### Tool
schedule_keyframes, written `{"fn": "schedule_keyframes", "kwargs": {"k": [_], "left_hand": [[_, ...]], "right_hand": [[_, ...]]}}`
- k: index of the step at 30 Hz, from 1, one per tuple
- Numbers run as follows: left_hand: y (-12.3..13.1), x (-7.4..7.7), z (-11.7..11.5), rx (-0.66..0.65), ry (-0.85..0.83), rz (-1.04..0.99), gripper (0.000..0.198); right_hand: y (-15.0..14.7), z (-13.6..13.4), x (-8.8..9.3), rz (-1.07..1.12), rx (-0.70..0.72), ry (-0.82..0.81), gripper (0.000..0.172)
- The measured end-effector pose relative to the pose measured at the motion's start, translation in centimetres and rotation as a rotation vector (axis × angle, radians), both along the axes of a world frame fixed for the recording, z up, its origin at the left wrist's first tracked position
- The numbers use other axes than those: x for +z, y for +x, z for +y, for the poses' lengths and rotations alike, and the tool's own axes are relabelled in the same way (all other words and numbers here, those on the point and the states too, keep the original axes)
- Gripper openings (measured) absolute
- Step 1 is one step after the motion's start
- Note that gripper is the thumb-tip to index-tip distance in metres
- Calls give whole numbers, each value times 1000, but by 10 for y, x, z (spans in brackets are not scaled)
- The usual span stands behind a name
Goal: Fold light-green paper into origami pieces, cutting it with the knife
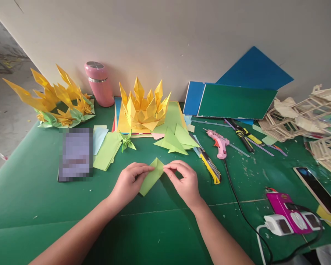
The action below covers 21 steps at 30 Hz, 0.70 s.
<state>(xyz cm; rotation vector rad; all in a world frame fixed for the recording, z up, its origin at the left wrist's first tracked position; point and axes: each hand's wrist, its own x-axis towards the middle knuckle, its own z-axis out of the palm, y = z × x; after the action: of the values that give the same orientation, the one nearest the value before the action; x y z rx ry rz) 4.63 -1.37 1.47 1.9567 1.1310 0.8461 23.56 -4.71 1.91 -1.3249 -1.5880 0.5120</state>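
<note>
A small folded piece of light green paper (151,179) is held between my hands, just above the green table. My left hand (131,181) pinches its upper left edge between thumb and fingers. On the other side, my right hand (183,181) pinches the right corner with thumb and forefinger. Behind the hands lie a green folded paper flower (127,141) and several pointed green folded pieces (174,141). Light green sheets (107,151) rest to the left.
Yellow paper crowns (145,112) and a pink bottle (100,86) stand at the back. At right are a yellow cutter (211,170), a pink glue gun (220,144) with its cord, a phone (318,189) and a magenta power strip (288,211).
</note>
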Motion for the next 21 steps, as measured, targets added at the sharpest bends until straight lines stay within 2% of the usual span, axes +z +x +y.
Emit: {"fn": "schedule_keyframes", "kwargs": {"k": [8,12,21], "left_hand": [[2,-3,-2,35,32,55,28],[2,-2,-2,15,41,84,29],[3,-1,-3,49,143,130,25]], "right_hand": [[0,1,-2,-328,287,121,19],[-1,1,-2,-395,332,155,19],[-1,2,-4,-429,355,81,22]]}}
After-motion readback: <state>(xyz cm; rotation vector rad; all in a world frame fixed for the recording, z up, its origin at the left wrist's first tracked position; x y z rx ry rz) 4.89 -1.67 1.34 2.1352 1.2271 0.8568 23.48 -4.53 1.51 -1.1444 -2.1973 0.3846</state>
